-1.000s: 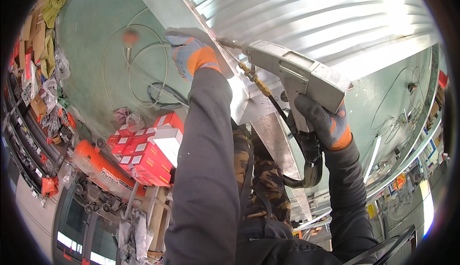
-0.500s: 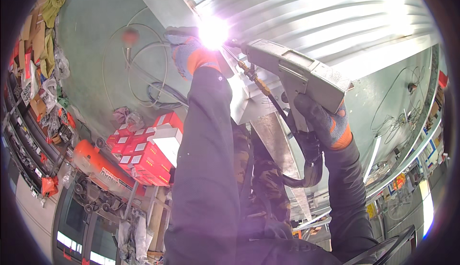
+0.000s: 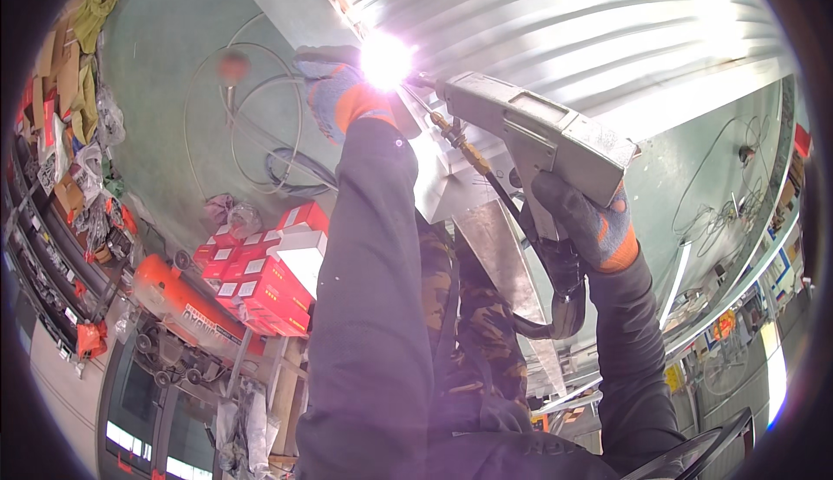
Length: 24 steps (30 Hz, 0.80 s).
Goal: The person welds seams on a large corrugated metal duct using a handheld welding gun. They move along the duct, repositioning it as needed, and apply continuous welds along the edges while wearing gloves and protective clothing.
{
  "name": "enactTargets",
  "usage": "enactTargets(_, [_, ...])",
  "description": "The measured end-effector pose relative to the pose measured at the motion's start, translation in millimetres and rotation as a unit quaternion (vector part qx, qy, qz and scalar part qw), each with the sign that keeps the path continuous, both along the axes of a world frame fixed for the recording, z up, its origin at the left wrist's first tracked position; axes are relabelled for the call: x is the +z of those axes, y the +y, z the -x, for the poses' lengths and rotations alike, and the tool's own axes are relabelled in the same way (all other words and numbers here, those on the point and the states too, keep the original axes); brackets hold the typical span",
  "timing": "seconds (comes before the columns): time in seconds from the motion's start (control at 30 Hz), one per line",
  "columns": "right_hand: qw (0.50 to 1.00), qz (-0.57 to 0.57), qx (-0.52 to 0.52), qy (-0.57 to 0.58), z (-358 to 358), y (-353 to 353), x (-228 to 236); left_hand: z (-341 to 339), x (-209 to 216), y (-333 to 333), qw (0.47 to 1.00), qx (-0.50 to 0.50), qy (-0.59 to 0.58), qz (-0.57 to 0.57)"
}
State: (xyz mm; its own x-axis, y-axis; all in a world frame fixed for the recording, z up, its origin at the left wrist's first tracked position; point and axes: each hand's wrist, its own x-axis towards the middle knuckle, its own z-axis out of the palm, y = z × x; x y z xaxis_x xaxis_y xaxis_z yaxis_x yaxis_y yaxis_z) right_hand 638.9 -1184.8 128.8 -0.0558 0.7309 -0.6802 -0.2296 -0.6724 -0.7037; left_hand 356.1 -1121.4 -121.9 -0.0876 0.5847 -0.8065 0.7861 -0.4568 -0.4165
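My right hand (image 3: 599,228), in a grey-blue and orange work glove, is closed round the handle of a boxy grey welding gun (image 3: 538,124). The gun's nozzle points left into a blinding white glare (image 3: 386,59). A brass fitting (image 3: 460,143) joins a dark hose below the gun. Just left of the glare is my left hand (image 3: 338,98), gloved the same way, near the edge of a ribbed metal panel (image 3: 555,29). Its dark fingertips show partly; the glare hides the rest, so its grip cannot be made out.
Red boxes (image 3: 269,285) are stacked at the left, beside an orange machine (image 3: 186,298). Loose cables (image 3: 295,168) coil on the green floor (image 3: 173,72). Shelves with parts (image 3: 52,263) line the far left. A tapering metal sheet (image 3: 499,246) lies below the gun.
The glare looks slightly smaller, and the view has shifted a little. Both hands and the welding gun keep nearly the same places.
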Motion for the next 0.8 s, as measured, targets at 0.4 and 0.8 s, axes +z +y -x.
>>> enactTargets(0.4, [0.997, 0.036, 0.063, 0.022, -12.6, -14.0, 1.1, 34.8, -72.9, -22.5, 0.989, 0.113, 0.010, -0.095])
enactTargets(0.8, [0.970, 0.107, -0.080, 0.204, -35.7, -45.9, -1.3, -23.6, 37.6, 26.3, 0.993, 0.085, 0.012, 0.079])
